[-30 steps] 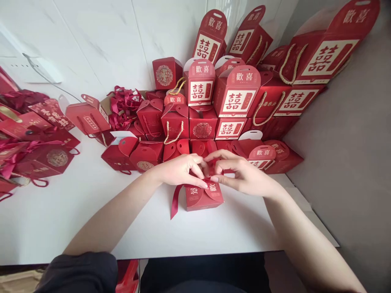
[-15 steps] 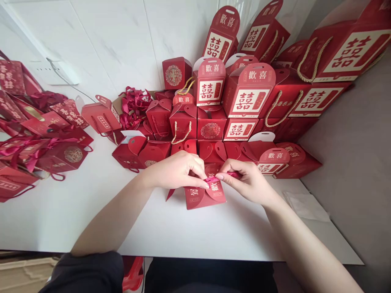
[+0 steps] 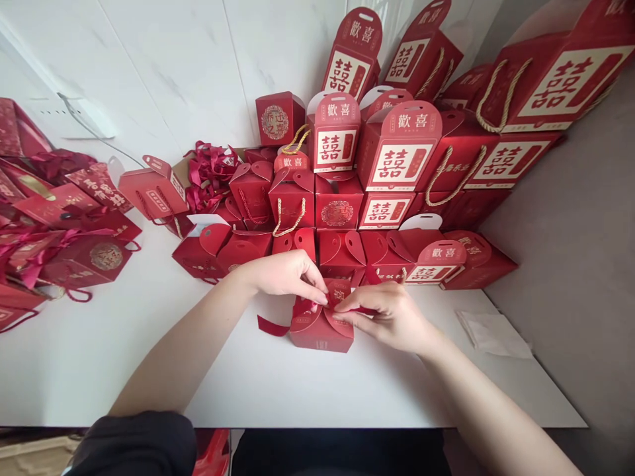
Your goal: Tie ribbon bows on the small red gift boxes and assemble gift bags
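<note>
A small red box (image 3: 321,332) is seen standing on the white table (image 3: 278,390), near the front edge and just in front of a row of similar closed boxes (image 3: 342,248). Its curved top flaps are folded shut, and a dark red ribbon (image 3: 272,326) is threaded through the top; one loose end is laid on the table to the left of the box. The left hand (image 3: 285,274) is held over the box's upper left corner, with the thumb and forefinger pinched together on the ribbon where it leaves the flaps and the other fingers curled in. The right hand (image 3: 387,317) is brought in from the right, touching the top of the box, its thumb and forefinger likewise closed on a piece of the ribbon, most of which is hidden beneath the fingers. The fingertips of both hands are kept very close to one another above the middle of the box. Behind, taller red boxes with rope handles (image 3: 399,149) are stacked against the tiled wall (image 3: 173,66), and a heap of loose ribbons (image 3: 211,173) is piled to their left. Flat red bags (image 3: 94,254) are spread over the far left of the table, well apart from the hands. A white sheet (image 3: 493,334) is left lying at the right edge.
</note>
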`<state>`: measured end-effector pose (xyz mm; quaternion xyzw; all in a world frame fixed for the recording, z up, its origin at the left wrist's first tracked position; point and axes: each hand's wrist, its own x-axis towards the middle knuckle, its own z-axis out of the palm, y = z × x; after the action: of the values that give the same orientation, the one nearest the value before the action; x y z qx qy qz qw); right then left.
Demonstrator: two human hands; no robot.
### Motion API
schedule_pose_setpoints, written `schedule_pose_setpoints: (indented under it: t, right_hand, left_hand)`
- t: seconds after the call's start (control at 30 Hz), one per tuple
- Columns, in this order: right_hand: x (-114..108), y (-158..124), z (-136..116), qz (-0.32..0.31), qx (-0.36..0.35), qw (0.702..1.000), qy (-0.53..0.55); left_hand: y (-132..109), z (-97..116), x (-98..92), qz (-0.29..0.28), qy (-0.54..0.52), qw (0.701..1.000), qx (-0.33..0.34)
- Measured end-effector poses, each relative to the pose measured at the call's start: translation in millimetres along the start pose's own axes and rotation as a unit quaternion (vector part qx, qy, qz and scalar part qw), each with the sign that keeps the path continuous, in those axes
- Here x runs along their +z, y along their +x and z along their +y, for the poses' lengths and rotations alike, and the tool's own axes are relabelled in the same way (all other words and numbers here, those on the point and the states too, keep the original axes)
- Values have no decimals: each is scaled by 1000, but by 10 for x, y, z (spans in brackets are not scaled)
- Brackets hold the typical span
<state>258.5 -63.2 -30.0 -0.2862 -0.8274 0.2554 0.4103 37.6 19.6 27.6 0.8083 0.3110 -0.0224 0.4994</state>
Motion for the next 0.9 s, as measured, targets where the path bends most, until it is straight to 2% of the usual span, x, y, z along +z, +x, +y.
schedule_pose_setpoints:
  t: [0.1, 0.27, 0.4, 0.5, 0.57, 0.63, 0.7, 0.8, 0.87, 0.9]
  right_hand:
    - [63, -14, 29, -24, -21, 999, 2]
    - [112, -28, 37, -23, -30, 998, -41]
    - [104, -21, 6, -39, -37, 997, -63]
    - [75, 5, 6, -14, -20, 999, -28]
    - [54, 26, 32, 35, 14, 999, -2]
    - [39, 41, 74, 50, 44, 998, 17]
    - [28, 46, 116, 21, 46, 998, 22]
    - [7, 41, 154, -9, 30, 1000, 5]
    - [-15, 36, 164, -15, 31, 999, 2]
    - [-27, 35, 166, -20, 36, 999, 9]
  left_hand:
    - [13, -12, -8, 14, -2, 1000, -11]
    - [11, 4, 19, 16, -27, 999, -22]
    - [-20, 14, 137, 62, 21, 998, -13]
    - [-61, 18, 255, 114, 83, 989, 32]
    - [-72, 10, 310, 137, 122, 977, 110]
    - [-67, -7, 341, 156, 165, 954, 197]
    - [-56, -27, 353, 197, 235, 916, 260]
    - [-48, -51, 364, 280, 386, 817, 325]
    - [-46, -68, 379, 299, 467, 754, 352]
    - [-43, -78, 389, 298, 493, 735, 358]
